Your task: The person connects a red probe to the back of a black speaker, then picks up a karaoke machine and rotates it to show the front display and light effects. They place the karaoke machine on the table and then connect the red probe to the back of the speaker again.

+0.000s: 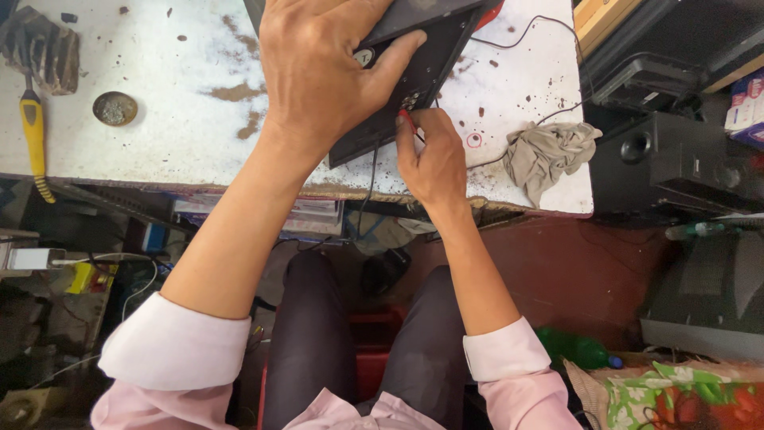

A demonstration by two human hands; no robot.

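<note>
A black flat device [430, 60], like a speaker back panel, lies tilted on the worn white workbench [159, 127]. My left hand [326, 76] presses down on it, thumb stretched over a round part on its face. My right hand [432, 155] pinches a thin red wire [407, 121] at the connector terminals on the panel's lower edge. A black cable hangs from that edge down over the bench front.
On the bench lie a yellow-handled tool [33, 135], a small round metal dish [115, 108] and a crumpled grey rag [549, 155]. Black speaker boxes [676, 159] stand to the right. A green bottle [577, 349] lies near the floor.
</note>
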